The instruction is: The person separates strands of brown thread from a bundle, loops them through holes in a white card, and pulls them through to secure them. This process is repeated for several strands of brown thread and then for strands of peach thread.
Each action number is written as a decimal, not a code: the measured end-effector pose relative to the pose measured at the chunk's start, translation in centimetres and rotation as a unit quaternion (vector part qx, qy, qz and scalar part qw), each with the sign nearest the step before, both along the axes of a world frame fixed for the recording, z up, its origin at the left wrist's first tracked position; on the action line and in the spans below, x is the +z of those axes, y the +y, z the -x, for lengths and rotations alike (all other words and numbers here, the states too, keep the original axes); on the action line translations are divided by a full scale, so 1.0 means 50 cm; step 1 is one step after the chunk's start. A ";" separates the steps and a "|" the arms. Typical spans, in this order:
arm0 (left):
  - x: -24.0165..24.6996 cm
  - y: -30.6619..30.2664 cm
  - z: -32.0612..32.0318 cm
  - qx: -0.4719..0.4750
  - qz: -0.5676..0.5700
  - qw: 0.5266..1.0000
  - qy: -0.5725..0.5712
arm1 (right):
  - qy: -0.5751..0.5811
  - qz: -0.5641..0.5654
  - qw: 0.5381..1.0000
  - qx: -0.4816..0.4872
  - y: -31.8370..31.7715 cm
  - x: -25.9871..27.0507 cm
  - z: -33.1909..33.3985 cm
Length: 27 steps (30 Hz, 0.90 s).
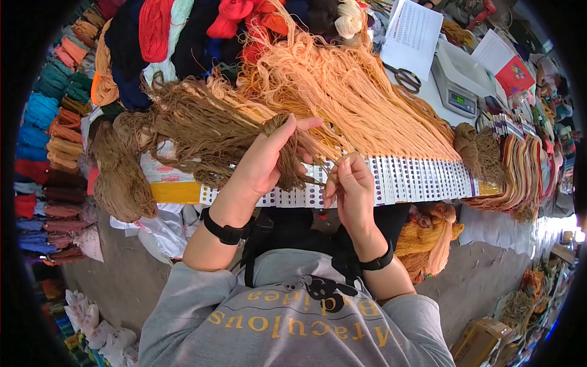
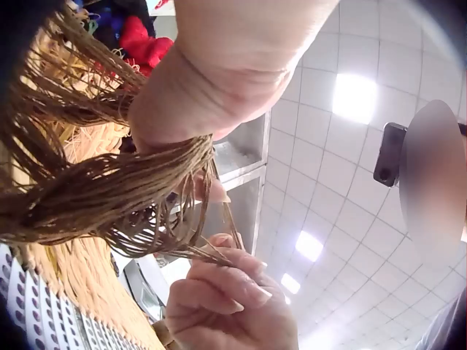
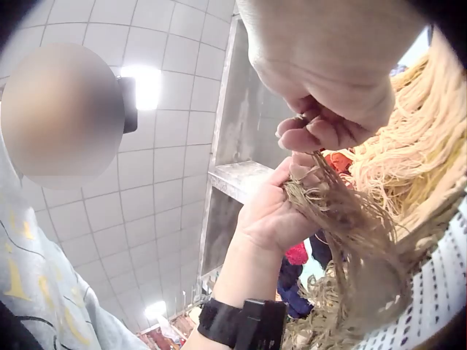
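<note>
The right hand [image 1: 354, 188] pinches a few strands of the brown yarn [image 1: 202, 125] that the left hand [image 1: 260, 160] grips, its bulk toward ten o'clock; tugging through loose loops could knot them, or snag peach yarn [image 1: 351, 88] at one o'clock.

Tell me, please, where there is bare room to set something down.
A small patch of tabletop lies between the scissors and the scale. Bare floor shows left of the grey shirt. Brown yarn and peach yarn crowd the left hand.
</note>
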<state>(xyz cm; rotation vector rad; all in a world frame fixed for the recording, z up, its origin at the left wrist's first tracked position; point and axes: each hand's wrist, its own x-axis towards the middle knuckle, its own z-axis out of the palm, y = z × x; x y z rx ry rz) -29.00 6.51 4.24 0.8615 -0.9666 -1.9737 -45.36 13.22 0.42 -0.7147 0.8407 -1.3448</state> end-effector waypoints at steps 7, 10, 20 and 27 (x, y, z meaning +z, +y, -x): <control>0.004 0.002 -0.003 -0.014 -0.020 1.000 0.012 | 0.005 0.004 1.000 -0.005 0.002 -0.001 0.002; 0.008 0.002 0.000 -0.022 -0.048 0.997 0.048 | 0.001 0.001 1.000 -0.012 0.002 0.000 0.001; 0.005 -0.001 0.001 -0.044 -0.061 0.995 0.073 | -0.005 0.009 1.000 -0.011 0.002 0.005 0.008; 0.022 0.003 0.005 -0.035 -0.074 0.995 0.061 | 0.018 -0.021 1.000 0.007 0.005 0.011 0.008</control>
